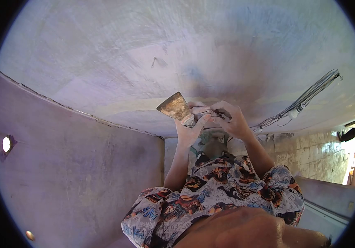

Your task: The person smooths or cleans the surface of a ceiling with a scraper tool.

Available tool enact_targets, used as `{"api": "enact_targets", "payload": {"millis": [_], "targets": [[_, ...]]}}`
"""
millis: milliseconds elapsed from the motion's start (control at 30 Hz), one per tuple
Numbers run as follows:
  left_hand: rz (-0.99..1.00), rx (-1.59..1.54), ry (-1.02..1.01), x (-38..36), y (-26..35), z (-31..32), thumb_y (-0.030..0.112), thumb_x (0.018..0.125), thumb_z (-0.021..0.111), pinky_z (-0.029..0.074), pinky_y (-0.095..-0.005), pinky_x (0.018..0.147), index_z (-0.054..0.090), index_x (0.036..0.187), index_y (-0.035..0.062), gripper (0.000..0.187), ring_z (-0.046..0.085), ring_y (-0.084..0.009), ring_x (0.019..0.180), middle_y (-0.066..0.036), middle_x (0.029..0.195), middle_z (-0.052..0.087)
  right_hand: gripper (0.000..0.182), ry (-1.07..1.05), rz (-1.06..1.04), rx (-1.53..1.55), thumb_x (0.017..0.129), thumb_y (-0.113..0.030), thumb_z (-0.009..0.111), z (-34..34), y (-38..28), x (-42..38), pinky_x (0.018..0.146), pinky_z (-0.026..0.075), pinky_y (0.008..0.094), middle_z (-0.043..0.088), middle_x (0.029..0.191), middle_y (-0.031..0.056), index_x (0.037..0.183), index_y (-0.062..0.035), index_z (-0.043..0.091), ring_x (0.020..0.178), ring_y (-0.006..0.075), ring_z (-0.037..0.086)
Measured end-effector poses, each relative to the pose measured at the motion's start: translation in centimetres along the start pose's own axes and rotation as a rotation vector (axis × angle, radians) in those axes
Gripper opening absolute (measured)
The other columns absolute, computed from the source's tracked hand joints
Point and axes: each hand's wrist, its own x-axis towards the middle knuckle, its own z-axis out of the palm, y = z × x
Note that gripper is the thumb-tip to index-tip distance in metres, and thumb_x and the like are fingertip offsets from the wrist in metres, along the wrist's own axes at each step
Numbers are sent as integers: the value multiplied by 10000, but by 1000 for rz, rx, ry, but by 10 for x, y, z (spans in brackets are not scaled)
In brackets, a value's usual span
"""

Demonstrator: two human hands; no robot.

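My left hand (pixel 189 133) is closed around the handle of a putty knife (pixel 174 106). Its wide, stained blade points up and to the left, and whitish material clings around its neck. My right hand (pixel 232 120) meets the left one in front of my chest, with its fingers bent and pressed together. Between the two hands sits a small greyish thing (pixel 210 113), mostly covered by fingers, and I cannot make out its kind. Both hands look dusted with white powder.
A plastered wall (pixel 115 53) with patchy smears rises ahead, with a nail (pixel 154 62) sticking out of it. Bundled cables (pixel 305 97) hang at right. Another wall (pixel 82 165) stands at left. A tiled floor (pixel 314 155) leads toward a bright opening, where a person's dark-clothed leg (pixel 354 133) shows.
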Motion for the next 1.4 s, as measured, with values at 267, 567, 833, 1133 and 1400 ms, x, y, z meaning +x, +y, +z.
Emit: {"api": "enact_targets", "payload": {"millis": [267,567,833,1133,1400], "targets": [[121,-18,11,18,3,-28,108,939,600,295,-228,339,573,1114,-73,253,418,-68,387,-118,1150,539,304,108,-250,-264,838,-4,689,-19,-44,30,682,534,303,647,1034,129,1138,7,642,811,202,660],[313,-112,-41,73,31,-9,400,996,493,315,-224,345,542,1060,-95,501,427,-80,376,-173,1204,547,238,531,-810,-652,796,8,722,-55,-112,94,663,528,315,647,925,109,1029,-14,682,777,242,654],[447,-118,-155,102,32,16,385,964,563,284,-218,364,536,1119,-129,538,449,-74,391,-188,1213,590,213,742,-923,-742,777,-45,746,-65,-102,127,662,517,332,643,898,83,984,-42,697,761,246,632],[397,-54,-281,102,40,36,459,948,549,252,-234,361,522,1117,-107,591,409,-85,369,-138,1196,545,209,1001,-991,-858,722,66,778,-63,-99,120,538,485,244,628,717,79,916,2,735,612,129,589],[304,-170,-293,92,45,35,419,923,616,254,-206,392,550,1125,-90,552,398,-54,412,-153,1242,519,201,1030,-1174,-921,709,124,755,-69,-150,155,477,422,223,606,708,83,878,21,725,557,118,522]]}}
